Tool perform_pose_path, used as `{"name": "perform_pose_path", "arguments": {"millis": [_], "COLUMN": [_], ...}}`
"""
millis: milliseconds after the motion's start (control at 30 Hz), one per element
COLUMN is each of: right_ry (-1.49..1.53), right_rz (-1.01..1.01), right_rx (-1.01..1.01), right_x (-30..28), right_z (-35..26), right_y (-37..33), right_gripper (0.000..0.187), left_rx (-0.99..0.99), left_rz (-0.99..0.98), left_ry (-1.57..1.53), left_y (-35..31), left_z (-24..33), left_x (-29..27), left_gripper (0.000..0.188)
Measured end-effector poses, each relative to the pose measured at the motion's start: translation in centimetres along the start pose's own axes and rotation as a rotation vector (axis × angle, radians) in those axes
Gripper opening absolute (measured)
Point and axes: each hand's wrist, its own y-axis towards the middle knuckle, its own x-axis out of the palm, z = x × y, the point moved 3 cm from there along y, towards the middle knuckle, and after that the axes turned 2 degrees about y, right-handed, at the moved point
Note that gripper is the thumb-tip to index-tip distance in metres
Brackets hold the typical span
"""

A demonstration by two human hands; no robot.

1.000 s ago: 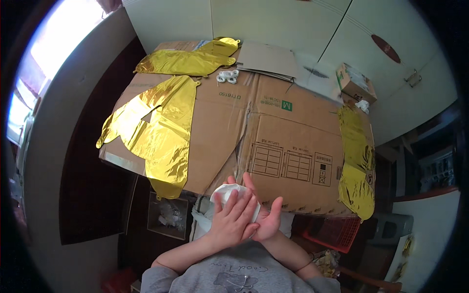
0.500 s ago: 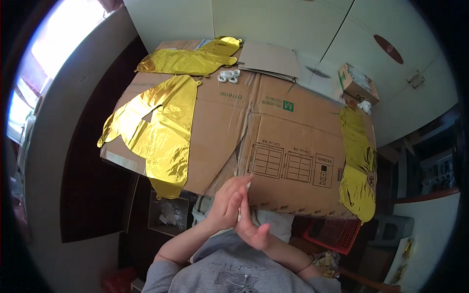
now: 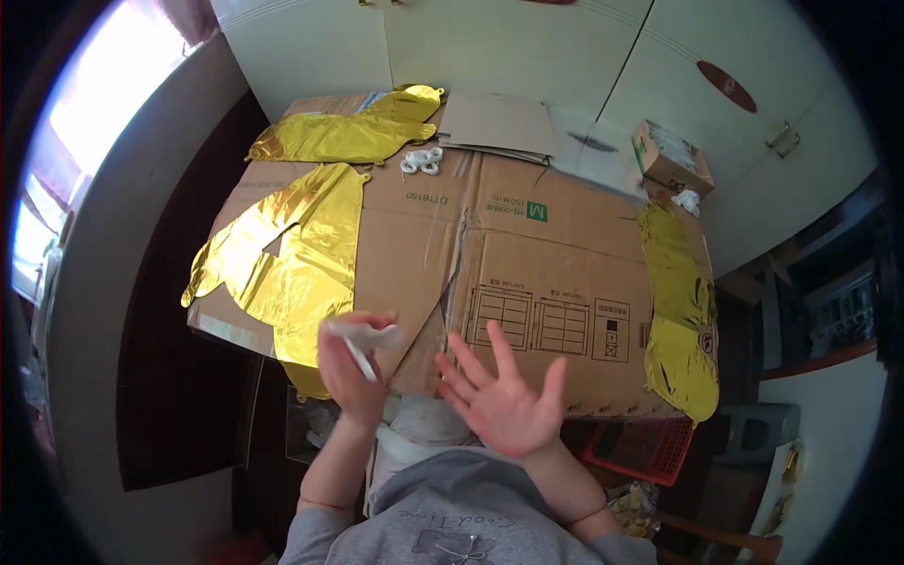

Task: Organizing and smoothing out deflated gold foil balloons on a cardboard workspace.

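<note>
My left hand (image 3: 348, 381) is closed on a crumpled white tissue (image 3: 365, 341), which sticks out between thumb and fingers. My right hand (image 3: 513, 410) is held palm up over the near edge of the cardboard, its fingers spread with nothing in them. Just behind the left hand lies a flat gold foil balloon (image 3: 320, 240) with a small gap in its shape. Another gold foil balloon (image 3: 325, 137) lies farther back on the left, and a long narrow gold foil balloon (image 3: 678, 311) lies along the right edge.
Flattened brown cardboard (image 3: 405, 245) covers the table. On it sit small white rolls (image 3: 421, 161), stacked grey-brown card sheets (image 3: 499, 124), an open box (image 3: 674, 155) and a crumpled white scrap (image 3: 687, 201). A red crate (image 3: 650, 450) and a grey stool (image 3: 758, 433) stand lower right.
My hands, pressed together before, have come apart. The left moved left with the tissue; the right opened out with its fingers spread. The view has shifted slightly.
</note>
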Motion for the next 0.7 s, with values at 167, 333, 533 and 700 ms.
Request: {"name": "perform_pose_path", "arguments": {"millis": [167, 333, 533, 700], "right_ry": [-0.102, -0.234, -0.557, -0.740], "right_rz": [0.279, 0.329, 0.157, 0.006], "right_rx": [-0.098, -0.251, -0.291, -0.193], "right_x": [-1.2, -2.3, -0.8, -0.3], "right_z": [1.2, -0.1, -0.3, -0.5], "right_y": [2.3, 2.6, 0.7, -0.4], "right_gripper": [0.096, 0.094, 0.096, 0.103], "left_rx": [0.501, 0.612, 0.409, 0.410], "left_rz": [-0.688, -0.581, -0.632, -0.525], "left_ry": [0.101, 0.252, 0.165, 0.184], "left_y": [-7.0, -8.6, -4.0, -3.4], "left_z": [6.8, 6.6, 5.1, 4.2], "left_x": [5.9, 7.3, 6.7, 6.4], "left_gripper": [0.062, 0.073, 0.080, 0.077]}}
